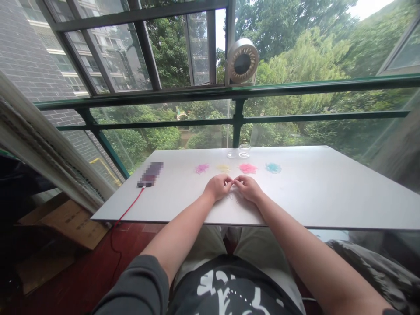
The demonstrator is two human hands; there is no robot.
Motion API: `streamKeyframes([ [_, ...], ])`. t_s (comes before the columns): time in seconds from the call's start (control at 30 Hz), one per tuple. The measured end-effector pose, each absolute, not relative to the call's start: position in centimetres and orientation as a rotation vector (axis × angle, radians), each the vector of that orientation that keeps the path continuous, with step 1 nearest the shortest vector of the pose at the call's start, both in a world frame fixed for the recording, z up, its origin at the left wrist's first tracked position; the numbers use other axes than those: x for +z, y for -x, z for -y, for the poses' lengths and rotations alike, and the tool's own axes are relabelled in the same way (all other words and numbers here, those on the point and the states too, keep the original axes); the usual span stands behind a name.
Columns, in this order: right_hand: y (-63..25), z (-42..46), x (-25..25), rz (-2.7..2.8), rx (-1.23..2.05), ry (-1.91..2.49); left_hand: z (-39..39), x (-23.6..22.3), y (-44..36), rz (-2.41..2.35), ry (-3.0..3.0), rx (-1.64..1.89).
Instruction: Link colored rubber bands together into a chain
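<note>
My left hand [218, 187] and my right hand [248, 188] meet above the white table, thumbs and forefingers pinched close together at the fingertips. Whatever is between the fingers is too small to make out. A few thin, loop-like strands [235, 198] lie on the tabletop just below my hands. Beyond them is a row of small piles of fine, band-like strands: a purple pile [201, 168], a yellow pile [223, 168], a pink pile [248, 168] and a teal pile [273, 167]. The yellow and pink piles are nearest to my fingers.
A transparent round container [244, 151] and a flat transparent lid-like piece [232, 155] stand at the white table's [328, 188] far edge. On the left lies a blurred-out phone-like device [151, 173] with a red cable [131, 204]. A round fan [243, 61] sits by the window railing.
</note>
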State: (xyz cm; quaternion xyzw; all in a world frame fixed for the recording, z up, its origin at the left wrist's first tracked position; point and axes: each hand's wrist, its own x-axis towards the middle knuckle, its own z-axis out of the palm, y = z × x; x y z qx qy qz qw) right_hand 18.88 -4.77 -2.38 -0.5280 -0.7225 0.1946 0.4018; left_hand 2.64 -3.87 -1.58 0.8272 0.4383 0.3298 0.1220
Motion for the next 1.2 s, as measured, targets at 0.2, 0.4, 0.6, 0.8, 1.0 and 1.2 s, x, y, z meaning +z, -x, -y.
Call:
streamKeyframes([
  [0.2,-18.72,4.88,-2.65,1.841,0.473,1.298,3.68,-1.85,-2.32,-1.212,-2.448,0.981],
  [0.4,-18.67,5.08,-2.59,1.866,0.454,1.252,3.87,-1.79,-2.37,-1.213,-2.452,0.946],
  [0.6,-18.64,5.35,-2.29,1.882,0.419,1.219,3.97,-1.75,-2.26,-1.256,-2.426,0.970],
  [0.8,-18.66,5.34,-2.41,1.854,0.401,1.224,3.89,-1.66,-2.12,-1.240,-2.435,1.000],
  [1.0,-18.79,5.21,-2.55,1.851,0.406,1.212,3.94,-1.46,-2.05,-1.121,-2.422,1.041],
  [1.2,-18.68,5.45,-2.27,1.873,0.386,1.159,4.19,-1.45,-2.05,-1.137,-2.439,0.990],
])
